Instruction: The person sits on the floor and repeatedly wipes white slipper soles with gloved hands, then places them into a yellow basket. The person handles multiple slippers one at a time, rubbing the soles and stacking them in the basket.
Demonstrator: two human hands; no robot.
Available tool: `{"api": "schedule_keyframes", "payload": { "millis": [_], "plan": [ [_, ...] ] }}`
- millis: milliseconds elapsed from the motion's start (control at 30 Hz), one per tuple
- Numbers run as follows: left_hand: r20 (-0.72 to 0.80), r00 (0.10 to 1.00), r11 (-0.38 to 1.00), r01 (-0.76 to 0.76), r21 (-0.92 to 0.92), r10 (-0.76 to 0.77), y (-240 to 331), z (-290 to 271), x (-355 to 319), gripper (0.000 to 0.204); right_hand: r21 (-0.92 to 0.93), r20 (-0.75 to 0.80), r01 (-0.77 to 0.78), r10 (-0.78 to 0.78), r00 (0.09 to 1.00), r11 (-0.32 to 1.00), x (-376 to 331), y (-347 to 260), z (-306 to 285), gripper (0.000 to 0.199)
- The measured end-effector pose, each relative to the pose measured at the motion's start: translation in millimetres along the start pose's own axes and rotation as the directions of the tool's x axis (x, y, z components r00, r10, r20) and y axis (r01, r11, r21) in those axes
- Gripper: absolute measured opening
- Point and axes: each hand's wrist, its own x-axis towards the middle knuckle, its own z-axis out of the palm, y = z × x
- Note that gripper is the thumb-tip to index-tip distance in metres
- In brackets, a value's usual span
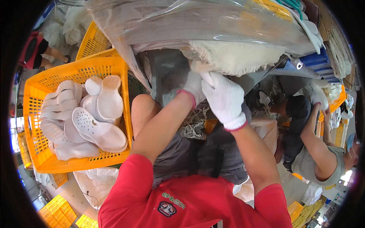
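My left hand (194,86), in a white knit glove with a pink cuff, is at the lower edge of a cream, frayed cloth (239,57). Its fingers are partly hidden, closed around a small pale piece (199,66) whose kind I cannot make out. My right hand (225,97), gloved alike, touches the left one with its fingers curled in and the thumb laid toward that piece. Above both hands, grey machinery wrapped in clear plastic sheet (171,26) carries the frayed cloth.
At my left stands a yellow plastic crate (76,165) heaped with white foam clogs (99,129). Stringy scraps (194,127) lie below my hands. On the right sits another person (319,152) with gloved hands, near another yellow crate (340,99). More yellow crates (57,212) stand at the lower left.
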Motion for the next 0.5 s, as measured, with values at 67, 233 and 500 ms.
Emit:
{"api": "schedule_keyframes", "payload": {
  "millis": [67,233,500],
  "plan": [
    [-0.069,0.996,0.999,0.049,0.004,-0.048,1.2,-0.7,4.1,0.038,0.066,0.071,-0.135,0.13,0.989,0.989,-3.9,4.6,6.0,0.03],
    [-0.081,0.996,0.991,-0.016,0.133,0.027,-1.3,-26.2,12.2,0.035,0.201,-0.019,-0.117,0.123,0.992,0.973,-23.7,8.8,21.1,0.028],
    [0.246,0.943,0.635,-0.332,0.697,0.223,-8.0,-50.3,25.6,0.046,0.118,-0.051,-0.061,0.068,0.996,0.991,-17.8,5.4,24.5,0.032]
  ]
}}
